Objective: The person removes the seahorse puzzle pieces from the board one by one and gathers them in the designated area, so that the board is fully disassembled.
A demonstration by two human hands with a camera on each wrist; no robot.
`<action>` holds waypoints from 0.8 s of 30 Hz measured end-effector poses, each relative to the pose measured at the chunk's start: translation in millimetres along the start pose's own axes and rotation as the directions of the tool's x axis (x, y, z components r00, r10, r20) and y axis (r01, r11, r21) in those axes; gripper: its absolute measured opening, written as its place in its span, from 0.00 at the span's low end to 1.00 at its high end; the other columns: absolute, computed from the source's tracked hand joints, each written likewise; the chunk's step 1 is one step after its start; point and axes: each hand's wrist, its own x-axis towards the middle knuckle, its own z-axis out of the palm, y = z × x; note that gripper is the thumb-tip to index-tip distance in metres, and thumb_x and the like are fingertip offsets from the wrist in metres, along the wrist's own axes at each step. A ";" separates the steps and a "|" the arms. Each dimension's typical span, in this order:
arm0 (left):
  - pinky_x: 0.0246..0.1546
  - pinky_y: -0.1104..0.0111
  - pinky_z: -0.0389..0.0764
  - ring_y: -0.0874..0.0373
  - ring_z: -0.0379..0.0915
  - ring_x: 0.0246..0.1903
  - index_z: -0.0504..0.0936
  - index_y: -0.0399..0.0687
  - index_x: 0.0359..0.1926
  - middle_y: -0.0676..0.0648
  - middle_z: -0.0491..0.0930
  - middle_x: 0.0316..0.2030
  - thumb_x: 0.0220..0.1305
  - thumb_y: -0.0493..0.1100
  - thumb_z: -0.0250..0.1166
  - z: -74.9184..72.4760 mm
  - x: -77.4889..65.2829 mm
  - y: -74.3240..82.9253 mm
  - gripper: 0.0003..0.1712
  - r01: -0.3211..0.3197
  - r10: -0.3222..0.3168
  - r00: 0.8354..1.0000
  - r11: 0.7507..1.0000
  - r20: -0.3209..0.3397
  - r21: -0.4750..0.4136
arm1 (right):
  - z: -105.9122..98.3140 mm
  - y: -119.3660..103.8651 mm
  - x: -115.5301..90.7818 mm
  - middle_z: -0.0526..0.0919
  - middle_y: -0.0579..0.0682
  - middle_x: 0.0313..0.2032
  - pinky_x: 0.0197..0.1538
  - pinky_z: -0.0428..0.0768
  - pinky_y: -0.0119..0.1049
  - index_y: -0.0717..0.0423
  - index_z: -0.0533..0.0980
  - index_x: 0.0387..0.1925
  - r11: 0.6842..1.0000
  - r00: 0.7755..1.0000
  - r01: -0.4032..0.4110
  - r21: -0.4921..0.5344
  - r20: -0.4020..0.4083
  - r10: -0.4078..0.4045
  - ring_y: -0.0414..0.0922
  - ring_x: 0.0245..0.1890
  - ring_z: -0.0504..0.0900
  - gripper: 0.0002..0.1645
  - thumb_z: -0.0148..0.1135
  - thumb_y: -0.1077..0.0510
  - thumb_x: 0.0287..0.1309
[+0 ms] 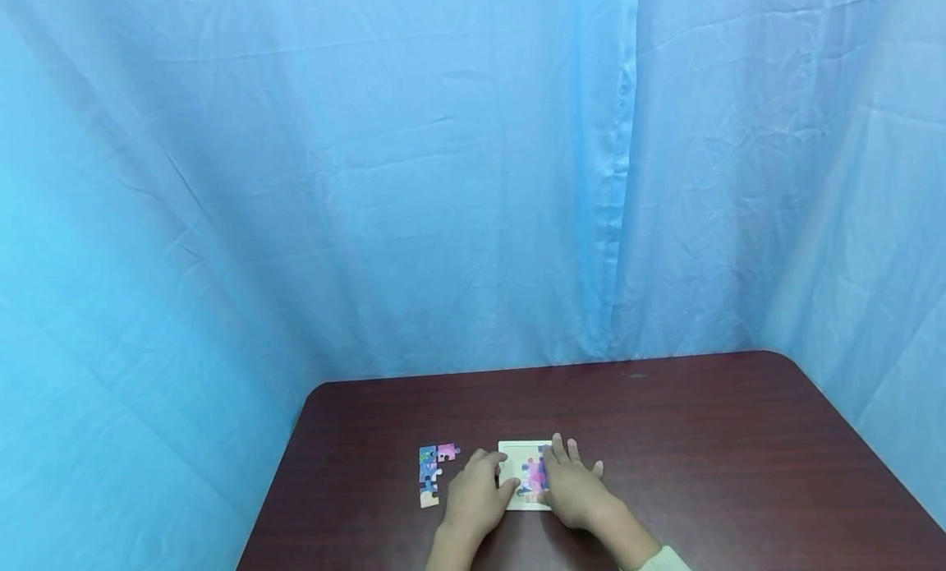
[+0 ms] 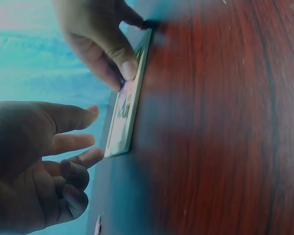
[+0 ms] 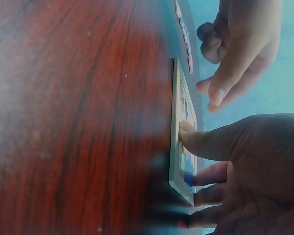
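A pale puzzle tray [image 1: 513, 464] lies on the table, with joined pink and purple jigsaw pieces [image 1: 535, 479] in its right part. My right hand [image 1: 576, 489] rests over the tray's right side with fingers spread. In the right wrist view its thumb [image 3: 188, 134] presses on the pieces close to the near rim. At the tray's left edge is my left hand [image 1: 476, 493], holding nothing. The left wrist view shows its thumb and forefinger apart and its other fingers loosely bent. The right hand hides part of the picture.
Left of the tray, several joined jigsaw pieces [image 1: 429, 476] in blue and pink lie on the dark red-brown table [image 1: 702, 439]. Blue curtains [image 1: 458, 185] hang behind the table and along both sides.
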 end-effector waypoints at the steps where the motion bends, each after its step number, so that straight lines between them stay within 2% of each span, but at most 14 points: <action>1: 0.32 0.61 0.81 0.59 0.80 0.32 0.88 0.44 0.54 0.52 0.82 0.36 0.61 0.50 0.77 1.5 1.1 1.1 0.23 -0.003 0.003 1.000 1.000 0.007 0.001 | -0.1 -0.2 0.0 0.56 0.74 0.79 0.65 0.53 0.88 0.72 0.64 0.74 1.000 1.000 0.000 -0.005 0.002 0.000 0.75 0.79 0.55 0.47 0.73 0.53 0.62; 9: 0.37 0.54 0.86 0.50 0.86 0.36 0.86 0.43 0.60 0.46 0.84 0.41 0.63 0.49 0.76 9.5 6.1 9.1 0.27 -0.017 0.017 0.998 1.000 0.060 0.002 | 0.5 0.2 0.8 0.56 0.74 0.79 0.65 0.53 0.88 0.71 0.65 0.74 1.000 1.000 -0.006 -0.024 0.018 0.007 0.75 0.80 0.55 0.47 0.73 0.51 0.62; 14: 0.39 0.51 0.86 0.43 0.87 0.38 0.89 0.45 0.56 0.42 0.84 0.45 0.61 0.47 0.77 11.8 6.7 12.4 0.23 -0.033 0.032 0.998 0.999 0.055 0.019 | 0.7 0.1 2.4 0.55 0.73 0.80 0.65 0.53 0.88 0.70 0.65 0.75 1.000 1.000 -0.012 -0.020 0.026 0.013 0.74 0.80 0.54 0.47 0.73 0.52 0.62; 19: 0.36 0.53 0.86 0.44 0.87 0.36 0.92 0.48 0.51 0.44 0.83 0.42 0.60 0.47 0.78 14.6 7.5 13.4 0.19 -0.050 0.048 0.998 0.998 0.038 0.037 | 1.0 0.9 4.0 0.54 0.73 0.80 0.65 0.51 0.88 0.70 0.64 0.75 1.000 0.999 -0.018 -0.005 0.035 0.018 0.74 0.80 0.53 0.47 0.72 0.52 0.63; 24: 0.38 0.52 0.86 0.45 0.87 0.37 0.91 0.47 0.54 0.44 0.83 0.42 0.59 0.46 0.78 16.2 8.2 13.9 0.21 -0.037 0.036 0.998 0.999 0.045 0.028 | 1.1 1.3 4.5 0.55 0.73 0.80 0.65 0.51 0.88 0.71 0.65 0.75 1.000 0.999 -0.014 -0.007 0.034 0.014 0.75 0.80 0.53 0.47 0.72 0.52 0.63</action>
